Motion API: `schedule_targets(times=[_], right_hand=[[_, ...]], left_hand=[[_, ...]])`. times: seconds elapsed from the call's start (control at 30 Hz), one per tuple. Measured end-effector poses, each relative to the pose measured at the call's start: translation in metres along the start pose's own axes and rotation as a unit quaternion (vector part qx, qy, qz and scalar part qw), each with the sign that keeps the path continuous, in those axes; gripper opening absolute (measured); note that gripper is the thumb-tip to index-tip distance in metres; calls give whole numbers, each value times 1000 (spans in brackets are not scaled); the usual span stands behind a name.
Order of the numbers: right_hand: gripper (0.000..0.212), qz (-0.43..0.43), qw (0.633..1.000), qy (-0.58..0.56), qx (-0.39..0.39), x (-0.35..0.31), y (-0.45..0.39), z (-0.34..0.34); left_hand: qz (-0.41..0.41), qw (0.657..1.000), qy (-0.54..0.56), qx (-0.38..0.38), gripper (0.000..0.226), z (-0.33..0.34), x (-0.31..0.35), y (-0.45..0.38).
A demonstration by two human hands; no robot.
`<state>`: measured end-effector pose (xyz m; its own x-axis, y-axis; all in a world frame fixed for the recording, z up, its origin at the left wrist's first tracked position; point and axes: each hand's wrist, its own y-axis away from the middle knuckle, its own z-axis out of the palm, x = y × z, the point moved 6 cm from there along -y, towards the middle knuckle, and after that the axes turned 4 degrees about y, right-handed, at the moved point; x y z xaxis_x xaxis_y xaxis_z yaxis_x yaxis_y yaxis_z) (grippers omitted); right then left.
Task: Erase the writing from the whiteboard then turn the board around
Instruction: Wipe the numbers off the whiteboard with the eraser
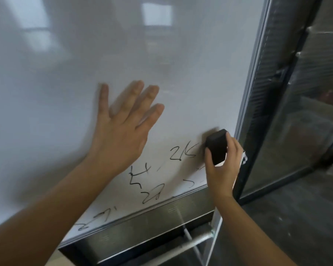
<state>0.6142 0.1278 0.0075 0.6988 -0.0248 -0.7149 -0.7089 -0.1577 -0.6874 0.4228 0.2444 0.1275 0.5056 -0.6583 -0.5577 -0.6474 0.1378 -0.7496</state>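
A large whiteboard [123, 54] fills most of the view, its upper area wiped to a faint grey haze. Black marker writing [152, 181] is on its lower right part, above the bottom frame. My left hand [121, 127] lies flat on the board with fingers spread, just left of the writing. My right hand [223, 166] grips a black block eraser [216, 145] and presses it against the board near the right edge, beside the marks reading like "215".
A metal marker tray [161, 223] runs under the board, with the stand's grey crossbar [190, 244] below it. A dark-framed glass partition [296, 112] stands close behind the board's right edge. Grey floor [296, 217] shows at the lower right.
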Motion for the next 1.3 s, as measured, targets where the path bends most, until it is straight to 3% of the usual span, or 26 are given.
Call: schedule_targets(times=[0.1,0.3,0.53,0.6,0.7,0.77,0.97,1.03,1.13,1.2,1.3], right_hand=[[62,23,1000,12,-1,17,-19,-8],[61,-21,999,36,-26,35,-35,-1],[66,-107,992,63,34,47,-19,14],[68,-174,983,59,1,44,-7,23],[62,-353,932,60,-61,31,7,31],[53,-406,909,57,-68,31,-3,30],[48,-328,944,24,29,33,-47,23],[52,-362,932,20,7,31,-29,30],[59,-483,871,33,-78,31,10,42],[55,-532,842,38,-81,30,-1,39],[56,-489,871,29,-37,25,-46,27]], left_hand=[[18,1000,-16,-13,50,12,2,-7],[30,998,-47,-33,52,26,-3,-7],[29,995,-90,-45,54,27,-3,-6],[26,993,-103,-52,54,29,-4,-3],[29,990,-126,-61,54,29,-10,-2],[34,987,-146,-54,54,31,-8,-3],[43,983,-171,-44,55,36,-8,-7],[41,985,-163,-44,55,34,-8,-5],[40,985,-160,-46,55,31,-15,0],[38,985,-159,-47,55,30,-15,1],[42,984,-164,-47,55,32,-10,-4]])
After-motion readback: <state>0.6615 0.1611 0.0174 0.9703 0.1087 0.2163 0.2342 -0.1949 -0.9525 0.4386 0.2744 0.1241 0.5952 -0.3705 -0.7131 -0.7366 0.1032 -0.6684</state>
